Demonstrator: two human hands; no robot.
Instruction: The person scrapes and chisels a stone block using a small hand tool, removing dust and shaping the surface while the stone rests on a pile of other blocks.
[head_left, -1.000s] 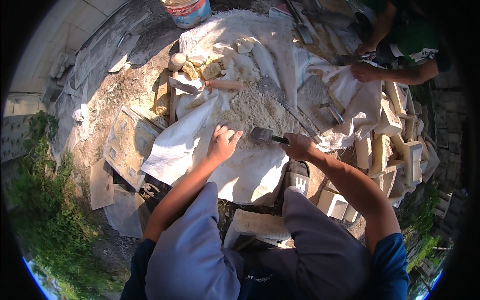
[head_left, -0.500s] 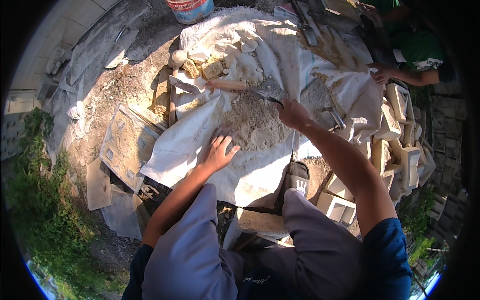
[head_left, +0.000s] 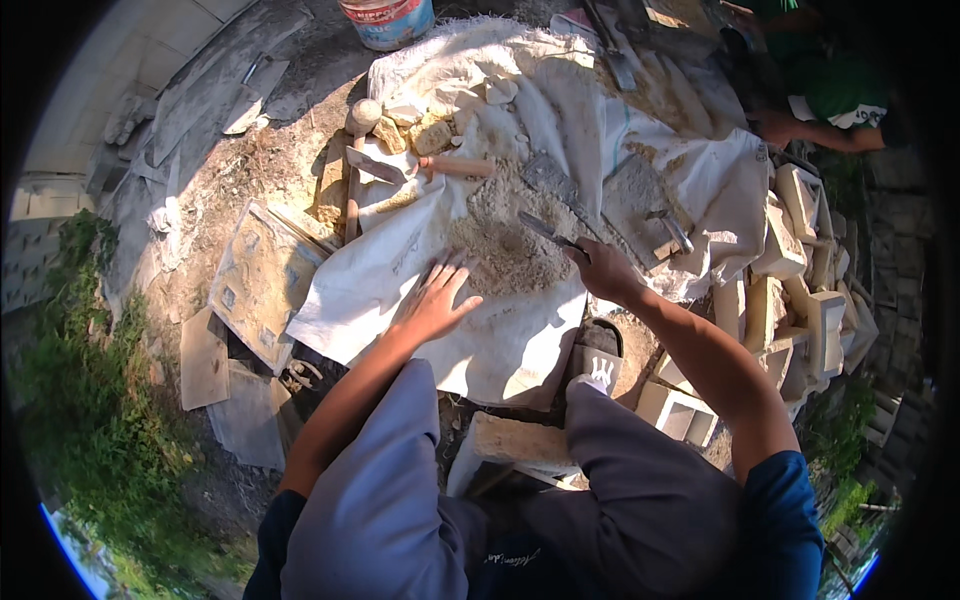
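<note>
The person's right hand [head_left: 603, 270] was closed around the handle of a dark, flat-bladed metal hand trowel [head_left: 543, 229]. The trowel was positioned over the heap of crumbly grey-beige granular material [head_left: 500, 215], with its tip directed toward the upper left. Contact between the blade and the heap could not be determined. The person's left hand [head_left: 438, 300] held nothing. It was oriented palm down, fingers extended and slightly apart, over a creased white woven sheet [head_left: 510, 345], just beside the lower left edge of the heap. Whether the palm pressed on the sheet could not be told.

The heap rested on the sheet. At its upper left lay a flat-bladed metal tool with a reddish-brown wooden handle [head_left: 458, 167], the handle pointing right. Rough yellowish stones [head_left: 430, 135] were located beyond this tool, near a brown wooden shaft with a rounded pale head [head_left: 353, 200]. Pale hollow concrete blocks [head_left: 795, 250] were piled to the right of the sheet. A blue, red and white bucket [head_left: 395, 28] stood at the upper edge of the view. A co-worker's arm [head_left: 845, 137] extended in from the upper right.
</note>
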